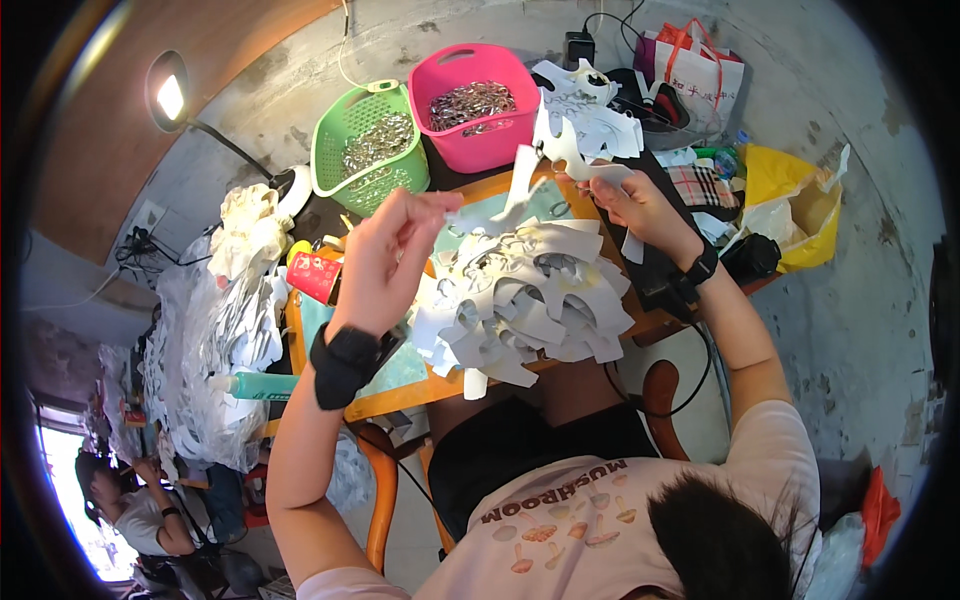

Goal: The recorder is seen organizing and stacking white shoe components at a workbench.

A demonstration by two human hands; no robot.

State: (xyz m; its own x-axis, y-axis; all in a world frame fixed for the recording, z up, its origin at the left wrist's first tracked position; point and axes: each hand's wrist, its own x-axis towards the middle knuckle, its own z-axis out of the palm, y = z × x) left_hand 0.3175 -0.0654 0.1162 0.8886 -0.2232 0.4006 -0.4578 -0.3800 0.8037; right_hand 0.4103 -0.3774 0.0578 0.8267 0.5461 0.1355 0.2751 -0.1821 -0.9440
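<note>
My left hand is raised over the table with its fingers pinched together at the end of a pale cut-out strap. The strap stretches up to the right, and its end by my fingers is blurred. My right hand is closed on a white curved cut-out piece, thumb on top. The strap and this piece meet near its left end; whether they are joined I cannot tell. Below both hands lies a heap of white cut-out pieces, with curved holes and flat tabs, on the table's pale green mat.
Metal buckles fill a green basket and a pink basket at the back. A lit lamp and a red box stand left, above a teal bottle. A yellow bag is right. Another person sits lower left.
</note>
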